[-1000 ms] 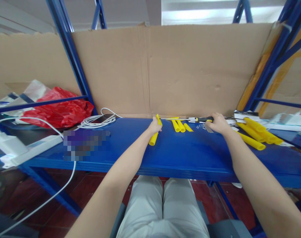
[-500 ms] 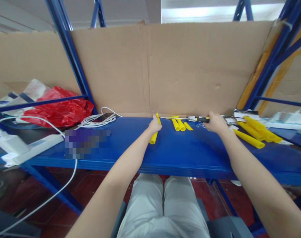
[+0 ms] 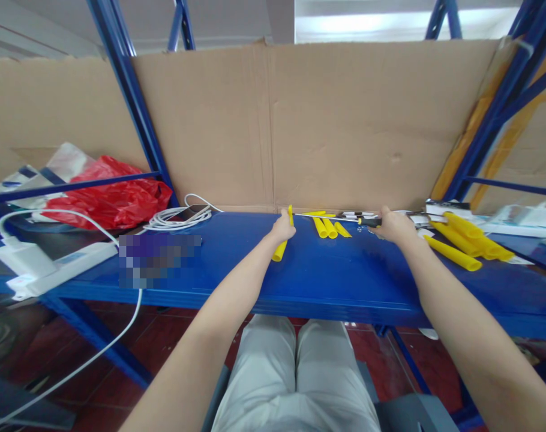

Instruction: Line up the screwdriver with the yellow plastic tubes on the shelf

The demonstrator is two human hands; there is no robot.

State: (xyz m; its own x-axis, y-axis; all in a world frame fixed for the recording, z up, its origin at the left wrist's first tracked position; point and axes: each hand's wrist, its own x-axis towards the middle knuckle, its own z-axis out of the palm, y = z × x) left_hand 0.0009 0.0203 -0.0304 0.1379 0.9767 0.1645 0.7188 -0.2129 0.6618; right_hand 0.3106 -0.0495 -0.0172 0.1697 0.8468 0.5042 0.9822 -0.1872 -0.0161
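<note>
Yellow tube [image 3: 279, 251] is gripped by the left hand [image 3: 284, 227] over the worktop [image 3: 318, 273], left of other yellow tubes [image 3: 330, 229]. A screwdriver [image 3: 366, 222] is held in the right hand [image 3: 392, 225], pointed left toward the tube's far end; whether they touch cannot be told

Your left hand [image 3: 282, 227] hides the middle of the held yellow tube [image 3: 279, 251]; finger placement behind it cannot be verified. Right of that tube, your right hand [image 3: 393, 226] covers the rear of the black-handled tool [image 3: 368, 222], and its tip is too fine to confirm contact. Pale specks [image 3: 360, 228] right of the tube are too small to identify. Left of it, pixelation obscures an object [image 3: 158, 257]; farther left, the picture's edge cuts off a white cable [image 3: 140, 297].
</note>
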